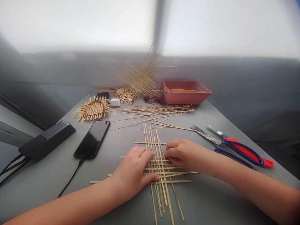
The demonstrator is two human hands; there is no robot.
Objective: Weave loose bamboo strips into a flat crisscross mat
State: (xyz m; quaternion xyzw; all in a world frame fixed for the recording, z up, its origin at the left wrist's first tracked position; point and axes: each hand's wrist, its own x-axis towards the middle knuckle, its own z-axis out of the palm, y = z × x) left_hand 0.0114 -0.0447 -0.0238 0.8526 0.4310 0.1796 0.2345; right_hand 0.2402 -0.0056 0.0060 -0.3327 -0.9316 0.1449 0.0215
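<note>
A loose lattice of crossed pale strips lies flat at the front middle of the table. My left hand rests on its left side, thumb and fingers spread apart and pressing on the strips. At the upper right of the lattice is my right hand, its fingers curled together at the end of a crosswise strip; the fingertips are partly hidden. One crosswise strip lies apart from the others at the far side, reaching toward my right hand.
Scissors and a red-handled cutter lie right. Left are a phone and a black power block. Farther back are loose strips, woven pieces, a white case and a pink basket.
</note>
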